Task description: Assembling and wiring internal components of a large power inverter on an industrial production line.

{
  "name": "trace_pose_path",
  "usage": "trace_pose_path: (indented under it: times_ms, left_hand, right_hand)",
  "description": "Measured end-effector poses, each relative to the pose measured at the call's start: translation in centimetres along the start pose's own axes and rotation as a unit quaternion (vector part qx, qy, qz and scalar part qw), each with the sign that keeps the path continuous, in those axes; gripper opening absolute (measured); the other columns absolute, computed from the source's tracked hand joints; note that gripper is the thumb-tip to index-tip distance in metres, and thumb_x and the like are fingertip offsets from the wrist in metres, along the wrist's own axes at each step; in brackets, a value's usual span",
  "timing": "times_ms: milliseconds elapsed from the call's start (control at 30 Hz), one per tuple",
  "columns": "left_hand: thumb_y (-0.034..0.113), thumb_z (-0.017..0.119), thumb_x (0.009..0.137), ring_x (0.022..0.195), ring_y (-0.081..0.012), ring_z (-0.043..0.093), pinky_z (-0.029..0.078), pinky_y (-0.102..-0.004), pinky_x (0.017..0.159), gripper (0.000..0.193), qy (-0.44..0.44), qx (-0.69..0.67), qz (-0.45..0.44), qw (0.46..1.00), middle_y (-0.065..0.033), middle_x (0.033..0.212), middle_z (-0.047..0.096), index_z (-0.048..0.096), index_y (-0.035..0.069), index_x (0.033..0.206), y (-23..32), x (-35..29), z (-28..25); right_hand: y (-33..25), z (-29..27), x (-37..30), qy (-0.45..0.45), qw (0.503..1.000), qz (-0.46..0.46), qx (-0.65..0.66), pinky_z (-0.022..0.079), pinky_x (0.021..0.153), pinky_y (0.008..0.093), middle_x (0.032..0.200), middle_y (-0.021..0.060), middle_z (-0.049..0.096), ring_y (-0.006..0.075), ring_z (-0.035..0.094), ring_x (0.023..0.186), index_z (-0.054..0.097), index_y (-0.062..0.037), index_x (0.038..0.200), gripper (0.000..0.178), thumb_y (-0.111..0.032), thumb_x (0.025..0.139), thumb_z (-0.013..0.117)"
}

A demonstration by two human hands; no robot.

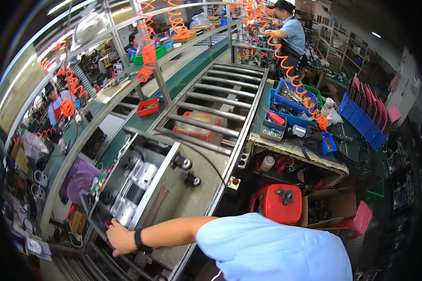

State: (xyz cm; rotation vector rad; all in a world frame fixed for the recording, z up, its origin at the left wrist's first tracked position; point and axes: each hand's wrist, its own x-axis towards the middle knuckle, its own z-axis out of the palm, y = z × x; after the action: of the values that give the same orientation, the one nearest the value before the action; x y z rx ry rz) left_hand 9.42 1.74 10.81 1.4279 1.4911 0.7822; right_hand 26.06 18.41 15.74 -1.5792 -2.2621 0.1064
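Chassis (156, 185) on its side, open face up, and that looks like a pose that leaves the motor (135, 189) inside it fully exposed! Right hand (122, 238) down at the chassis's near end, fingers bent by the edge; clasping it or merely resting there, I cannot tell, though a hand in that spot could well steady the frame. Left hand, out of view! Under the chassis, a board (215, 164), probably giving it a flat bed that bare rollers (222, 99) would not; the rollers run on beyond it. And look, casters (192, 181) jutting sideways from the chassis's right side, so they can hardly roll it away! Farther right of the chassis, bins (290, 106) grouped together, presumably keeping parts sorted, while beyond and above it dangle orange hoses (146, 58), coiled, likely so they spring back clear
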Motion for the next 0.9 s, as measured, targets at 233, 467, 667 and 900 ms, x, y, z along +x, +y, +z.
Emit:
trace_pose_path:
  times_ms: [233,467,667,900]
  left_hand:
    - [0.019,0.064,0.077,0.095,-0.0294,0.055,0.041,-0.0388,0.085,0.034,0.07,0.202,0.394,0.894,-0.0131,0.098,0.061,0.059,0.005,0.108,10.2,8.0,14.9]
    - [0.031,0.063,0.075,0.097,-0.0333,0.048,0.038,-0.0435,0.085,0.04,0.107,0.259,0.438,0.854,-0.0159,0.097,0.054,0.055,0.005,0.104,17.8,15.6,29.7]
    - [0.024,0.056,0.078,0.075,-0.0298,0.049,0.041,-0.0418,0.061,0.019,0.151,0.312,0.41,0.843,-0.0115,0.076,0.05,0.054,0.006,0.074,17.2,18.8,33.3]
    - [0.022,0.058,0.074,0.076,-0.0287,0.049,0.042,-0.0408,0.061,0.017,0.154,0.294,0.404,0.853,-0.011,0.076,0.05,0.051,0.007,0.07,16.7,19.6,33.7]
  right_hand:
    - [19.1,-14.7,-19.1,0.372,0.923,-0.023,0.097,0.042,0.075,0.0408,0.089,0.0123,0.061,0.0313,0.056,0.084,0.062,-0.0048,0.093,0.035,-0.027,0.067,0.071]
    - [35.1,-6.7,-32.7,0.166,0.903,0.333,0.216,0.042,0.086,0.0352,0.101,0.0163,0.059,0.027,0.055,0.097,0.055,0.0009,0.113,0.042,-0.027,0.082,0.063]
    - [34.8,-3.0,-28.0,0.028,0.784,0.318,0.532,0.029,0.102,0.0335,0.133,0.0197,0.041,0.0237,0.041,0.122,0.019,-0.003,0.142,0.062,-0.033,0.094,0.045]
    - [30.2,-2.8,-25.7,-0.168,0.661,0.219,0.698,0.051,0.071,0.0328,0.087,0.0164,0.064,0.0238,0.064,0.08,0.045,-0.0021,0.097,0.02,-0.02,0.092,0.053]
